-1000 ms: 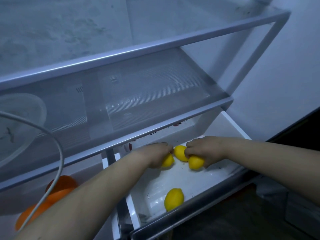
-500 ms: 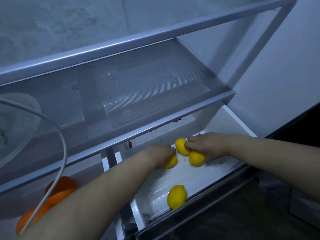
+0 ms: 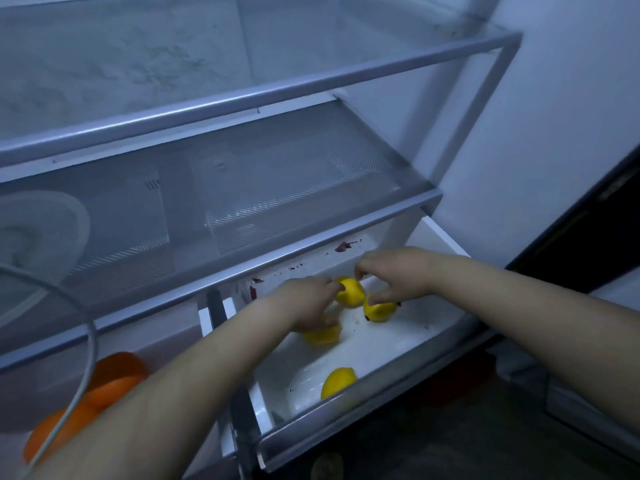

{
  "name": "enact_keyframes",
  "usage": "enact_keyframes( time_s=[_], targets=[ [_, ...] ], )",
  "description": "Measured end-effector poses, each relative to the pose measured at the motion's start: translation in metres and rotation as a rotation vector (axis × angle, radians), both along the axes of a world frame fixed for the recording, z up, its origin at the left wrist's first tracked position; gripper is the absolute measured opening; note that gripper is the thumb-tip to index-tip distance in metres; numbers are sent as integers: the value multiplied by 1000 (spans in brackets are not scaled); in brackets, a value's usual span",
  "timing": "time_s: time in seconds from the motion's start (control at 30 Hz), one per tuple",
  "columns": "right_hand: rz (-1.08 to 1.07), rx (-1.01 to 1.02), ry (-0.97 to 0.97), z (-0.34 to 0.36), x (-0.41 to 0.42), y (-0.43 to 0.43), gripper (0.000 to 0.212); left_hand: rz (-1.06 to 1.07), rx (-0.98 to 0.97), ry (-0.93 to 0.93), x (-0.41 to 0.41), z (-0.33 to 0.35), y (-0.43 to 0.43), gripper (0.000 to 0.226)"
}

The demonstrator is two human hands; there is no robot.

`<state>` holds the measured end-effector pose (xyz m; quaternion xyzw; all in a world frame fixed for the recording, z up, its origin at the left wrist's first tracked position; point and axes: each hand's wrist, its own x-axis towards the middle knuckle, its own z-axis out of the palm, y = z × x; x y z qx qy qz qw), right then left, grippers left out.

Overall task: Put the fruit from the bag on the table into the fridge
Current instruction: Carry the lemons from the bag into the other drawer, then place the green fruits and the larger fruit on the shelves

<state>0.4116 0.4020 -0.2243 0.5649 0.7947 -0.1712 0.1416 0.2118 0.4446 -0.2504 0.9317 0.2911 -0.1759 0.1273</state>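
Observation:
Several yellow lemons lie in the open white fridge drawer [image 3: 401,344]. My left hand [image 3: 304,306] hovers over one lemon [image 3: 322,337], and its fingertips touch the rear lemon [image 3: 350,293]. My right hand [image 3: 394,275] reaches in from the right with fingers spread. Its fingertips rest on the rear lemon and on another lemon [image 3: 379,310] beside it. A fourth lemon [image 3: 337,382] lies alone near the drawer's front wall. Neither hand closes around a fruit.
Oranges [image 3: 110,379] sit in the left drawer behind its translucent front. A glass shelf [image 3: 263,188] hangs right above the drawers, with a pale round dish [image 3: 41,233] on its left. A grey cable [image 3: 90,341] dangles at the left. Dark stains [image 3: 343,247] mark the drawer's back.
Both hands have loosened from the lemons they held. The left hand's lemon now lies under the palm, and the right hand's fingers have spread. The view has shifted slightly.

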Motion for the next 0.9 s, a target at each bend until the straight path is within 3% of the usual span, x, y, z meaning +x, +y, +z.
enact_keyframes(
  time_s=[0.17,0.6,0.73,0.9],
  targets=[
    [-21,142,-11,44,-17,-21,46,168,-13,-158,-13,51,-25,54],
    [38,606,391,102,-62,-132,52,593,629,-506,-64,125,-185,58],
    [115,682,497,104,-92,-157,54,773,696,-461,-95,126,-238,60],
    [334,621,628,109,-165,-186,57,999,791,-389,-152,132,-310,59]
  ],
)
